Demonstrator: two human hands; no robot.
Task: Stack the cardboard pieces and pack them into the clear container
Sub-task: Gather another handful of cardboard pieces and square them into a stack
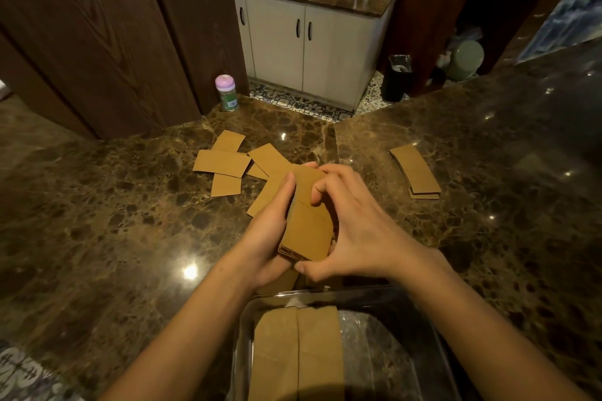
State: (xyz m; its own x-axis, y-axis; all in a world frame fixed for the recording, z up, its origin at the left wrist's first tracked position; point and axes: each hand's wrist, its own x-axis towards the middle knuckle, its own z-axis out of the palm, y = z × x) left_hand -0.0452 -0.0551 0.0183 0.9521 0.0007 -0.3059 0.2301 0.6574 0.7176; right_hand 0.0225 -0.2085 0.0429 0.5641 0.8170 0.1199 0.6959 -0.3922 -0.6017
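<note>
Both hands grip one stack of brown cardboard pieces (308,225) above the marble counter. My left hand (272,234) cups the stack's left side from below. My right hand (355,228) presses on its right side and top. Loose cardboard pieces (224,163) lie scattered on the counter beyond my hands. A second neat stack (415,171) rests to the right. The clear container (433,345) sits at the near edge below my wrists, with two cardboard stacks (298,352) lying side by side in its left half.
The brown marble counter (114,221) wraps around in an L shape. A pink-lidded bottle (226,91) stands at the far edge by a dark wooden door. Beyond are a sink cabinet and a black bin on the floor.
</note>
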